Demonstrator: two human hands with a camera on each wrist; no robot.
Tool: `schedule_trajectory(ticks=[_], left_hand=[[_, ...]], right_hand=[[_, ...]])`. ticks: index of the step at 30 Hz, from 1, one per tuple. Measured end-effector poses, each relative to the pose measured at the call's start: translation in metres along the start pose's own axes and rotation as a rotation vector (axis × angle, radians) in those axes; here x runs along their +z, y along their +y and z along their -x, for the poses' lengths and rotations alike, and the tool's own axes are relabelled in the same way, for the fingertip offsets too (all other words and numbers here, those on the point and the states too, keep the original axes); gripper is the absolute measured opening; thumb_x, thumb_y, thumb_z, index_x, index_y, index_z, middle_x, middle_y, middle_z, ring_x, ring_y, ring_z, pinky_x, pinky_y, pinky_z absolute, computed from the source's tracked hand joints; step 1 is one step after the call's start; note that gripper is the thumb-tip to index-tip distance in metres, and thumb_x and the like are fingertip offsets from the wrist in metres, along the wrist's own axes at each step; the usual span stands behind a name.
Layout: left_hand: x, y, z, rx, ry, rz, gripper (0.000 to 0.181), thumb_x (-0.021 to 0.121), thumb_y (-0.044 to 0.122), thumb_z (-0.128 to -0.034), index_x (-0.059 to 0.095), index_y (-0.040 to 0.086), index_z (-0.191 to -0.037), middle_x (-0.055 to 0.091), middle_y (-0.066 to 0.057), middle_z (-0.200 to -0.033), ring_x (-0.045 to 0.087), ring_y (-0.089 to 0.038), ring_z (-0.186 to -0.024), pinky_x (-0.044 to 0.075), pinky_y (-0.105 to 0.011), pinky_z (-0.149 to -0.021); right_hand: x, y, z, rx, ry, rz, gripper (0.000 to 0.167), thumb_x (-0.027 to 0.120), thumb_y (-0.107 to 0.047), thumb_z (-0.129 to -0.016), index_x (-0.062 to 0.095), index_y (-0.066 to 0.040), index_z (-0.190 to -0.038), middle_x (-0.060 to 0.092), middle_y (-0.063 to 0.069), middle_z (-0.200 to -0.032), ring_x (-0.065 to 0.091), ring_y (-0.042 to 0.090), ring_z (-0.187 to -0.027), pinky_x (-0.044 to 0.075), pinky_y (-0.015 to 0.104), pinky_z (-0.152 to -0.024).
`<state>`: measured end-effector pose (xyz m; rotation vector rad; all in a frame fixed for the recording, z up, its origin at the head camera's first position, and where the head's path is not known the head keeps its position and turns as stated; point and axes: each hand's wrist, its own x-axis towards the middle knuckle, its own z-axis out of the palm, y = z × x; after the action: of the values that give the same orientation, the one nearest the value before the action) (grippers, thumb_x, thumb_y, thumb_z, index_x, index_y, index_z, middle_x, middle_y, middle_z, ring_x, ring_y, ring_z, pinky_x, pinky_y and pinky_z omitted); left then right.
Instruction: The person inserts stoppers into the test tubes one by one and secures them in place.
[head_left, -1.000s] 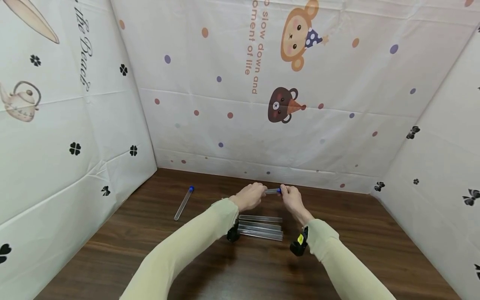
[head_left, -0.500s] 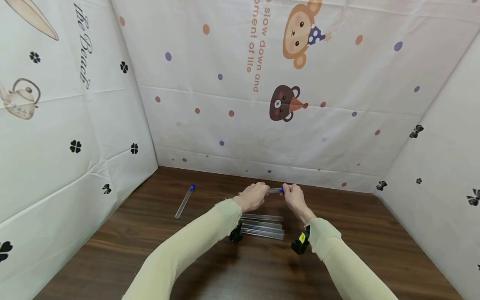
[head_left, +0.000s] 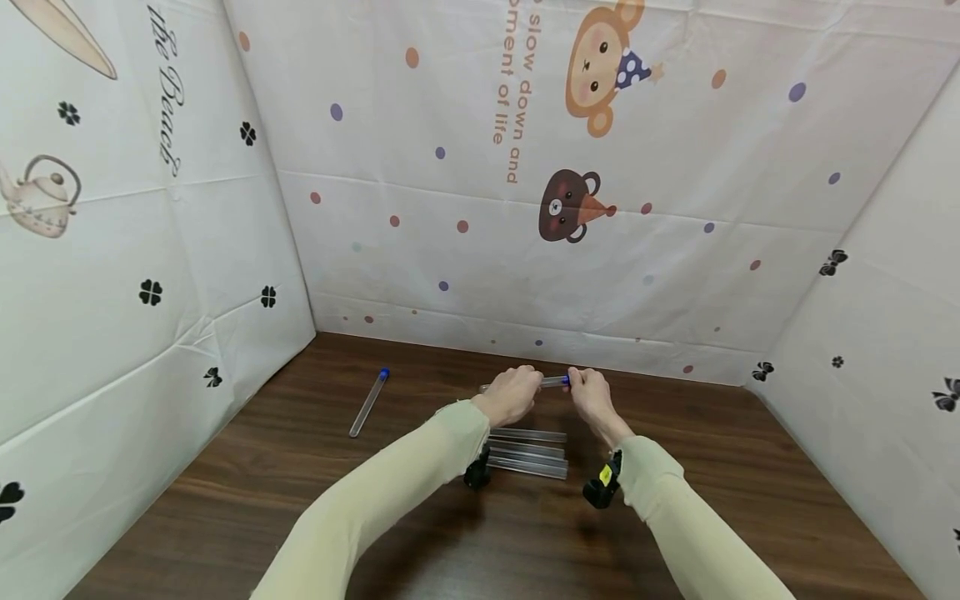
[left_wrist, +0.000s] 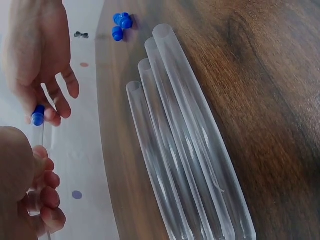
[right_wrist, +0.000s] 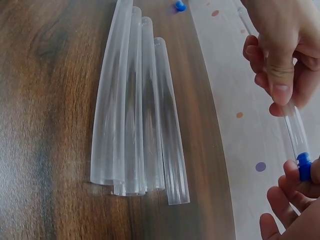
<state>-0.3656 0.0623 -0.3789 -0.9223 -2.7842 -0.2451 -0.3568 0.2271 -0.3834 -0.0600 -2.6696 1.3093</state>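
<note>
My left hand (head_left: 512,394) holds a clear test tube (right_wrist: 296,131) level above the back of the table, its fingers curled round the middle. At the tube's right end, my right hand (head_left: 590,395) pinches a blue cap (right_wrist: 304,167), which sits at the tube's mouth. How deep the cap is seated I cannot tell. Several uncapped clear tubes (left_wrist: 187,145) lie side by side on the table, nearer than the hands. A tube with a blue cap (head_left: 369,404) lies apart on the left.
Loose blue caps (left_wrist: 123,21) lie on the wooden table (head_left: 225,500) beyond the row of tubes; the arms hide them in the head view. Printed white cloth (head_left: 480,250) stands behind the table and along both sides.
My left hand has shifted slightly to the right, and the tube's far end now shows to its left. The right hand keeps its pinch on the cap. The head view has shifted slightly.
</note>
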Motion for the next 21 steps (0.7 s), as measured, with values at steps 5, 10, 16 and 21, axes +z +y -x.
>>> schedule_trajectory(ticks=[5, 10, 16, 21], left_hand=[[0.0005, 0.0022, 0.0003, -0.018, 0.005, 0.000, 0.018, 0.065, 0.010, -0.0903, 0.067, 0.009, -0.108, 0.066, -0.003, -0.103, 0.065, -0.017, -0.091, 0.054, -0.027, -0.075], [0.0030, 0.0032, 0.0013, -0.021, 0.022, -0.008, 0.017, 0.067, 0.011, -0.0894, 0.068, 0.009, -0.106, 0.066, -0.003, -0.101, 0.066, -0.017, -0.089, 0.054, -0.027, -0.074], [0.0053, 0.0034, 0.0015, -0.018, 0.039, -0.021, 0.014, 0.067, 0.011, -0.0896, 0.067, 0.010, -0.103, 0.065, -0.002, -0.098, 0.065, -0.017, -0.085, 0.054, -0.026, -0.070], [0.0060, 0.0038, 0.0013, -0.021, 0.043, -0.037, 0.013, 0.067, 0.014, -0.0900, 0.066, 0.011, -0.103, 0.065, -0.003, -0.098, 0.065, -0.017, -0.085, 0.054, -0.027, -0.070]], right_hand=[[-0.0009, -0.0008, -0.0007, 0.015, -0.007, -0.003, 0.044, 0.033, -0.026, -0.106, 0.061, 0.002, -0.086, 0.039, -0.004, -0.054, 0.029, 0.010, -0.047, 0.028, 0.025, -0.046], [-0.0004, -0.0012, -0.0012, 0.030, -0.006, -0.002, 0.044, 0.034, -0.026, -0.106, 0.061, -0.001, -0.081, 0.037, -0.004, -0.052, 0.029, 0.009, -0.047, 0.028, 0.025, -0.045], [0.0001, -0.0006, -0.0024, 0.027, -0.008, -0.004, 0.043, 0.034, -0.025, -0.106, 0.061, -0.001, -0.080, 0.038, -0.004, -0.052, 0.029, 0.010, -0.047, 0.028, 0.025, -0.045], [-0.0005, -0.0013, -0.0026, 0.025, -0.018, -0.007, 0.043, 0.034, -0.024, -0.106, 0.060, -0.001, -0.081, 0.039, -0.003, -0.051, 0.028, 0.010, -0.045, 0.028, 0.025, -0.045]])
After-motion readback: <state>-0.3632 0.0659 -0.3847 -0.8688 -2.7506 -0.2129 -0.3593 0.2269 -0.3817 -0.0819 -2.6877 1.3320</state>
